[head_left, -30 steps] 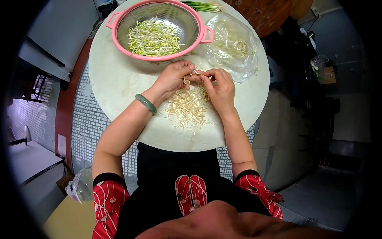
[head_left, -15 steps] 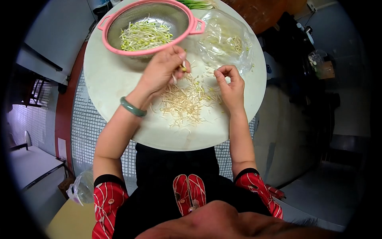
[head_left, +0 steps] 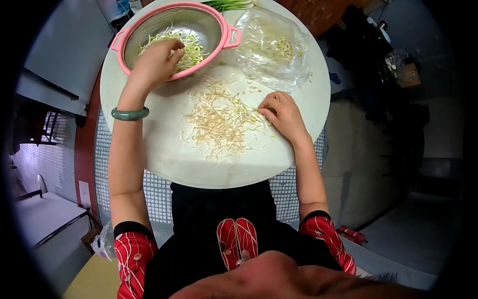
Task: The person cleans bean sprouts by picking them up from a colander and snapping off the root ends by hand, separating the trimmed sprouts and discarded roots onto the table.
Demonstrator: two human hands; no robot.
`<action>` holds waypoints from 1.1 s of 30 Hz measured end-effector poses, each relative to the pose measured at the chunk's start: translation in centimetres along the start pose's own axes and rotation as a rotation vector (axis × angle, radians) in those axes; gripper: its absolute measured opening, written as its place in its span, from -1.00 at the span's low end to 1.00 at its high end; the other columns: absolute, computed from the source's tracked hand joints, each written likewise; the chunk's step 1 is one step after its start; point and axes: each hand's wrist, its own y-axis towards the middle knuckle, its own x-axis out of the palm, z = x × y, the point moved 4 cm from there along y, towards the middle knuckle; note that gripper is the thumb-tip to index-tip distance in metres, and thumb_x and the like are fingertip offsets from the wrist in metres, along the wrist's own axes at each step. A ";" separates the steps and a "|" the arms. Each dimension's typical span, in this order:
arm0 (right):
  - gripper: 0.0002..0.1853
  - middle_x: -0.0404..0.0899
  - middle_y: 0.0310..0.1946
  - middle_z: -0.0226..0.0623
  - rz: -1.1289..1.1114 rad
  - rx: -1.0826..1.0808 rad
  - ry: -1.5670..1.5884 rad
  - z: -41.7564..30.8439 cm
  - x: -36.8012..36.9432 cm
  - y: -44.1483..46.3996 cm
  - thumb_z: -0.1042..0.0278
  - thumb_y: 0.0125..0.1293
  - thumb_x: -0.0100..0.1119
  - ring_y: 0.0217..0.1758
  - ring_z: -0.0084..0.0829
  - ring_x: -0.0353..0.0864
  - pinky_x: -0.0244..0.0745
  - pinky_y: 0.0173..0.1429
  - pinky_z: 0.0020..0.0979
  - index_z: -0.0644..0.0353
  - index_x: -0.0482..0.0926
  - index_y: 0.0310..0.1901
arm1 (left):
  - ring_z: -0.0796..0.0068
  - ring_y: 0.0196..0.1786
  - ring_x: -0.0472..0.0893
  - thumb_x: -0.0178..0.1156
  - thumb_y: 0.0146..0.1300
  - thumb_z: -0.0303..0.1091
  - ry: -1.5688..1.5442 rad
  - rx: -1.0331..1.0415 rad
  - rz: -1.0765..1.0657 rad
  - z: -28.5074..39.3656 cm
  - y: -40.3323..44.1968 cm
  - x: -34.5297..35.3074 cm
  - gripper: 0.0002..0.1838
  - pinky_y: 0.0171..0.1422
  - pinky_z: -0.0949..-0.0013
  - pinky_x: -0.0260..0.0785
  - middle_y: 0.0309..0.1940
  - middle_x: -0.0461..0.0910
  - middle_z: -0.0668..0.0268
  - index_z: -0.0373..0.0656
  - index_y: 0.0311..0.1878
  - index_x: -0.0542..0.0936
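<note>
My left hand [head_left: 157,62] is over the pink-rimmed mesh colander [head_left: 123,37], above the pale bean sprouts [head_left: 191,60] inside it. Its fingers are bent but apart, with nothing visible between them. A green bangle circles that wrist. On the round table, my right hand [head_left: 281,115] has thumb and forefinger pinched together on a bean sprout [head_left: 257,110], at the right edge of a loose pile. This pile [head_left: 216,119] consists of thin brownish root ends, with some green-yellow sprout heads on its right side. The right palm and lower fingers are hidden from above.
A clear plastic bag [head_left: 271,50] holding more sprouts lies at the back right of the white table [head_left: 199,174]. Green onions [head_left: 229,5] lie at the far edge. A yellow surface [head_left: 92,279] and a plastic bag [head_left: 104,241] are at lower left.
My left hand has moved left and away from me, from over the pile to the colander. My right hand has come down slightly and left, onto the sprouts at the pile's edge.
</note>
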 end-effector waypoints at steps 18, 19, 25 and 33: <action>-0.89 0.57 -0.32 -0.49 -0.032 0.548 1.109 1.3 1.3 2.7 0.35 0.35 0.18 -0.28 -0.68 0.48 0.38 -0.18 -0.60 0.17 0.52 -0.20 | 0.32 -0.26 0.58 0.18 0.24 -0.47 -0.483 0.119 -0.031 11.0 -2.9 7.1 -0.81 -0.16 0.33 0.42 -0.24 0.60 0.20 -0.25 -0.08 0.59; -0.89 0.56 -0.31 -0.52 -0.012 0.532 1.083 1.3 1.5 2.8 0.33 0.35 0.19 -0.28 -0.69 0.47 0.37 -0.18 -0.61 0.15 0.53 -0.21 | 0.39 -0.23 0.59 0.19 0.26 -0.45 -0.473 0.085 -0.128 11.1 -3.0 8.1 -0.79 -0.16 0.37 0.43 -0.22 0.60 0.23 -0.25 -0.04 0.58; -0.88 0.54 -0.32 -0.56 -0.016 0.556 1.241 1.4 2.6 2.7 0.30 0.33 0.22 -0.28 -0.72 0.43 0.33 -0.18 -0.63 0.13 0.55 -0.21 | 0.66 -0.29 0.48 0.22 0.30 -0.37 -0.762 -0.181 -0.293 9.8 -3.4 11.6 -0.81 -0.17 0.51 0.36 -0.34 0.57 0.38 -0.27 -0.12 0.57; -0.89 0.58 -0.36 -0.39 0.102 0.343 0.616 1.4 1.1 3.0 0.43 0.22 0.26 -0.28 -0.54 0.55 0.44 -0.15 -0.50 0.22 0.57 -0.25 | 0.76 -0.32 0.38 0.21 0.31 -0.36 -0.818 -0.264 -0.444 8.6 -3.5 12.3 -0.84 -0.21 0.59 0.27 -0.37 0.49 0.51 -0.26 -0.19 0.56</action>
